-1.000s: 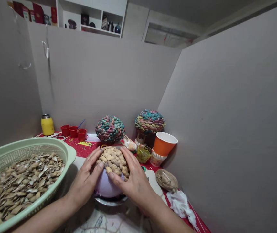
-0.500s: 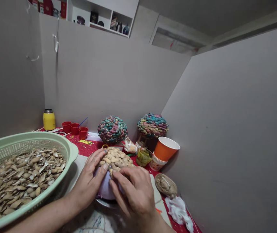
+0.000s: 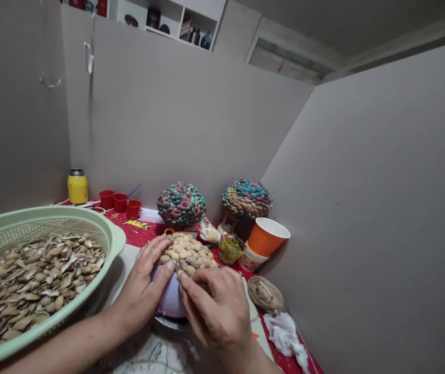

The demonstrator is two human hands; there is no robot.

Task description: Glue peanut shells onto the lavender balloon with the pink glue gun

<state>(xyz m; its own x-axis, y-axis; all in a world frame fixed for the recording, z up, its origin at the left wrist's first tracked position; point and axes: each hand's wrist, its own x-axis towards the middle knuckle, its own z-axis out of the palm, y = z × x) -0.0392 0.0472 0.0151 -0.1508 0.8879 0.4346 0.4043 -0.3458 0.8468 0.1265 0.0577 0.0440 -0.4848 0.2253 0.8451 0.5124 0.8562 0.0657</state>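
Observation:
A lilac dome [image 3: 171, 300] sits low in front of me, its upper part covered with rows of peanut shells [image 3: 189, 252]. My left hand [image 3: 141, 288] is curved round the dome's left side, fingers on the shells and thumb pressed near their lower edge. On the front of the dome, my right hand [image 3: 222, 306] pinches a small peanut shell [image 3: 180, 274] between thumb and forefinger, against the lilac surface just below the covered rows. The dome rests in or on a metal dish [image 3: 171, 324], mostly hidden by my hands.
A green colander [image 3: 116, 236] full of empty shells stands left. Behind are two painted shell-covered balls [image 3: 181, 204], red cups [image 3: 120, 202] and a yellow bottle [image 3: 77, 187]. An orange paper tub [image 3: 267, 240], coiled twine [image 3: 265, 295] and a crumpled white bag [image 3: 286, 337] lie right.
The view has shifted slightly. My right fingers have moved a little on the dome's front, the small shell still at their tips; my left hand keeps its hold.

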